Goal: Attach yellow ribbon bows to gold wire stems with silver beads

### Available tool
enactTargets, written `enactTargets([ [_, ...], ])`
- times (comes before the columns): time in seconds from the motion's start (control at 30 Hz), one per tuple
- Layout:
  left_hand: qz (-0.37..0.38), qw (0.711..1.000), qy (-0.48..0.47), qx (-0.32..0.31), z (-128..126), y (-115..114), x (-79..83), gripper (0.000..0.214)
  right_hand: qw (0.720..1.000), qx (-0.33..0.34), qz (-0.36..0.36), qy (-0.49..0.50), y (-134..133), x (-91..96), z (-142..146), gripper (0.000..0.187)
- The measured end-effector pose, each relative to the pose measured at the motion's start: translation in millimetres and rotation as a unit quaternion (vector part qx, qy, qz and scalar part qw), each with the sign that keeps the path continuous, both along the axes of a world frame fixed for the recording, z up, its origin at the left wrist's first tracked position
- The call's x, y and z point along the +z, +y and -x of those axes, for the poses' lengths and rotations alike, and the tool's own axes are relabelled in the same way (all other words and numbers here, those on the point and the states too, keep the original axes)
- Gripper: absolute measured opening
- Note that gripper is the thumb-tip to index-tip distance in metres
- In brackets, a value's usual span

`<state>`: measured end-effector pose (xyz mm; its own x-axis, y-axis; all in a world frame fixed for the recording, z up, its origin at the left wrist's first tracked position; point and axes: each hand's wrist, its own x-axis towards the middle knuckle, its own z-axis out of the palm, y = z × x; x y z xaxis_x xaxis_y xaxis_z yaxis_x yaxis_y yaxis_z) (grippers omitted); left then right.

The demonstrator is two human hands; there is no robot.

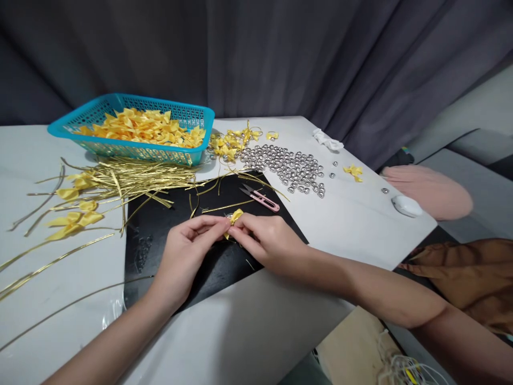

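Note:
Over a black mat (160, 230), my two hands meet around a small yellow ribbon bow (236, 216). My left hand (196, 243) is closed, its thumb and fingertips pinching the bow's left side, where a bit of silver shows. From the right, my right hand (268, 235) pinches the same bow between thumb and fingers. Fingertips hide most of the bow's middle. Just beyond the hands lie pink-handled thread snips (262, 199), blades apart, and a short gold tie (228, 206).
A blue basket (132, 144) of yellow bows stands at the back left. Gold ties (140, 179) lie before it. Silver heart-shaped beads (288, 167) and finished-looking bows (232, 141) are spread behind the mat. A white computer mouse (406, 206) sits near the table's right edge.

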<state>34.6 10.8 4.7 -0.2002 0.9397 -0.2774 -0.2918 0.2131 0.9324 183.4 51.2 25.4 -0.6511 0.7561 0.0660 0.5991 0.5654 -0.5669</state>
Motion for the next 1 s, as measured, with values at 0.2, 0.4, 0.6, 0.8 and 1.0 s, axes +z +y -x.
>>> enactTargets([
  [0.2,-0.013,1.0,0.019,0.0,-1.4,0.8,-2.1,0.011,0.999,-0.002,0.027,0.036,-2.2,-3.2,1.8,0.02],
  [0.4,-0.011,1.0,0.015,-0.014,-1.2,-0.4,0.2,0.013,1.0,-0.001,0.019,0.002,-0.2,-2.6,0.1,0.021],
  [0.6,-0.014,1.0,0.003,-0.008,-1.2,0.4,-1.2,0.013,0.997,-0.013,0.027,0.065,-2.0,-5.5,1.3,0.017],
  [0.8,-0.008,1.0,-0.017,-0.001,0.1,0.6,-1.3,0.014,0.994,-0.021,0.017,0.11,-2.7,-8.5,0.3,0.016],
  [1.0,-0.018,1.0,0.014,-0.008,0.4,-1.2,-2.6,0.016,0.994,-0.023,0.03,0.105,-1.9,-9.9,1.0,0.018],
])
